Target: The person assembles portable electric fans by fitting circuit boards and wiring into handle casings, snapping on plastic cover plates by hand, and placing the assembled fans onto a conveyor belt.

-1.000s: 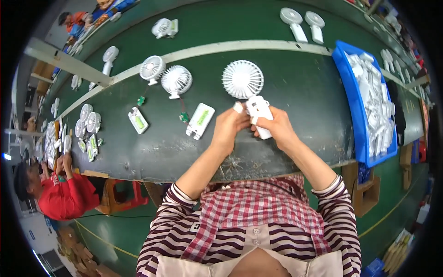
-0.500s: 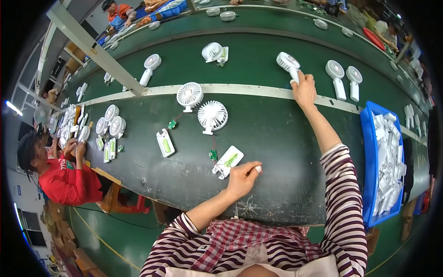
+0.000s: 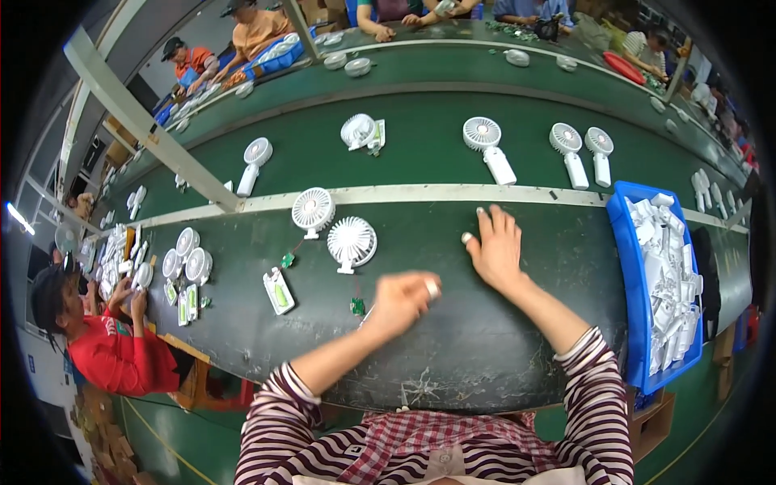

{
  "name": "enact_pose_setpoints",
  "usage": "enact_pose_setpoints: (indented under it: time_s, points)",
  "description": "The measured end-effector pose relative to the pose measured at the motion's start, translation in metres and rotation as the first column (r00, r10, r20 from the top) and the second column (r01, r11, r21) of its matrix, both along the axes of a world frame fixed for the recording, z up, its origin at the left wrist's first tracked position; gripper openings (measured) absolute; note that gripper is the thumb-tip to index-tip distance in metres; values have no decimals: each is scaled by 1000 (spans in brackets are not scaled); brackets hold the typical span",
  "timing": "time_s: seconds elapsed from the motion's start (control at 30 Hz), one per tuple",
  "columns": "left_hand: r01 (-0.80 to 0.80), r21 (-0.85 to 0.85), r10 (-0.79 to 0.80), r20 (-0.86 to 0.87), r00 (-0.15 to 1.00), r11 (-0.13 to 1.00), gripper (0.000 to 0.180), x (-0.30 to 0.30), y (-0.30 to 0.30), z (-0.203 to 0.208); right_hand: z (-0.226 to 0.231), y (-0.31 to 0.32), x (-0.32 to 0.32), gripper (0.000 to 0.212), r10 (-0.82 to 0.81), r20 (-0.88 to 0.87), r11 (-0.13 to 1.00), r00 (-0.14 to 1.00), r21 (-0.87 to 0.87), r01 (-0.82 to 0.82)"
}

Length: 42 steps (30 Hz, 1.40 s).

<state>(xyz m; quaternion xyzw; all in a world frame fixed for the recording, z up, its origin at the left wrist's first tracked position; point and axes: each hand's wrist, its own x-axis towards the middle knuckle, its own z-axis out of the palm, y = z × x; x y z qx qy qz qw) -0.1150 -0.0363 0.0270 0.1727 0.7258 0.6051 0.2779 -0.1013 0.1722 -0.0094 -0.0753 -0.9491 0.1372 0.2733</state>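
Observation:
My right hand [image 3: 499,252] is over the workbench with its fingers spread and nothing in it. White covers sit on its thumb and a fingertip. Beyond it, a white handheld fan [image 3: 488,149] lies on the green conveyor belt. My left hand [image 3: 399,304], slightly blurred, has its fingers curled and a white cover at a fingertip; whether it holds anything is hidden. Just left of it lie a round white fan head [image 3: 352,242] and a small green circuit board [image 3: 357,306]. The hand hides most of a white handle shell there. Another fan head [image 3: 313,210] lies farther left, above an open handle shell [image 3: 279,291].
A blue bin [image 3: 633,323] of white plastic parts stands at the right. Several fan heads [image 3: 196,265] lie grouped at the left near a person in red [image 3: 121,356]. A pale metal rail [image 3: 404,194] divides bench and belt. A slanting post [image 3: 153,129] rises at the left.
My right hand has let go of the handheld fan on the belt and drawn back over the bench. My left hand has moved slightly up and left, covering the handle shell. The view has shifted.

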Motion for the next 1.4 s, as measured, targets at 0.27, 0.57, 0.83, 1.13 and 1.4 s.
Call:
enact_pose_setpoints:
  time_s: [0.27, 0.57, 0.83, 1.13, 1.4]
  points:
    - [-575, -551, 401, -414, 817, 605, 51, -239, 54, -13, -17, -16, 17, 51, -20, 17, 995, 1000, 103, 18]
    - [-779, -423, 610, -486, 626, 462, 27, -285, 98, -36, -18, -10, 11, 52, -34, 84, 996, 996, 87, 27]
    - [-710, -374, 634, -323, 703, 596, 35, -314, 88, -70, -16, -12, 11, 52, -24, 95, 997, 995, 75, 17]
    - [-769, -385, 616, -459, 640, 511, 32, -291, 118, -48, -17, -12, 13, 52, -20, 106, 999, 994, 41, 16]
    - [-693, -98, 582, -467, 666, 714, 32, -285, 105, -29, -18, -11, 10, 53, -21, 74, 997, 997, 69, 16]
